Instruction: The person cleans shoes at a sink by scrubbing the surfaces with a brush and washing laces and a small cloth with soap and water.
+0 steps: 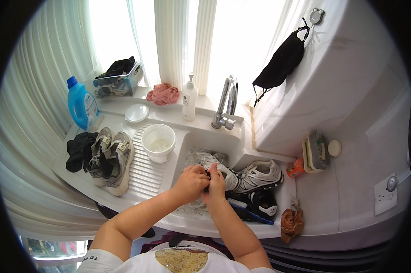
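Over the white sink (235, 144), my left hand (191, 182) and my right hand (216, 183) are close together with curled fingers. A small dark thing (207, 178) shows between them, mostly hidden, and I cannot make out its kind. Just beyond my hands, a white sneaker (226, 172) lies in the sink. Another white sneaker (260, 176) rests to its right. Nearer me is a black shoe (263, 200) with a white toe. Beside it lies a blue-handled brush (248, 210). Suds float on the water in the basin.
On the ribbed drainboard (146, 170) stand a white tub (159, 143) and grey sneakers (116, 159), beside black cloth (80, 150). A blue detergent bottle (81, 104), clear bin (119, 79), pink cloth (163, 94), pump bottle (189, 100) and faucet (224, 104) line the back. A brown cloth (292, 223) hangs right.
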The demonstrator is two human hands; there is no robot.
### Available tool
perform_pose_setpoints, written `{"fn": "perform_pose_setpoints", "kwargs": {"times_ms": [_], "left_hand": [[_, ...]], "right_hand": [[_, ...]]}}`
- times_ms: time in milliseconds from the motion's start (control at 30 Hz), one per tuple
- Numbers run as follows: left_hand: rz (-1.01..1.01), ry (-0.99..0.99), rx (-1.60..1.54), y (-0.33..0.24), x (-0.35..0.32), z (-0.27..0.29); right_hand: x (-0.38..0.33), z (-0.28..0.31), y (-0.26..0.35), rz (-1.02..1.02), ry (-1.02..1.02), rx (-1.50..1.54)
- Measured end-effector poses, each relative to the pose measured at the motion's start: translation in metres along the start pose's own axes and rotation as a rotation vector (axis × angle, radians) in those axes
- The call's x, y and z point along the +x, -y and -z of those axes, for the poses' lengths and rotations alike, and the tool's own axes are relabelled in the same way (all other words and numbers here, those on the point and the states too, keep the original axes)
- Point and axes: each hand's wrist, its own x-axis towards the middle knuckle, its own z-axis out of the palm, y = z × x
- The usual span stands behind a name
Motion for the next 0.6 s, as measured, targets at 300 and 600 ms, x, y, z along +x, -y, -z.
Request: {"fn": "perform_pose_setpoints", "kwargs": {"times_ms": [300,600], "left_hand": [[-0.175,-0.07,-0.325,-0.009,-0.007,0.0],[0.99,-0.648,-1.422,-0.011,-0.029,-0.04]], "right_hand": [[0.013,0.023,0.002,0.043,-0.147,-0.185],[0.012,0.022,0.0,0.139,-0.04,-0.146]]}}
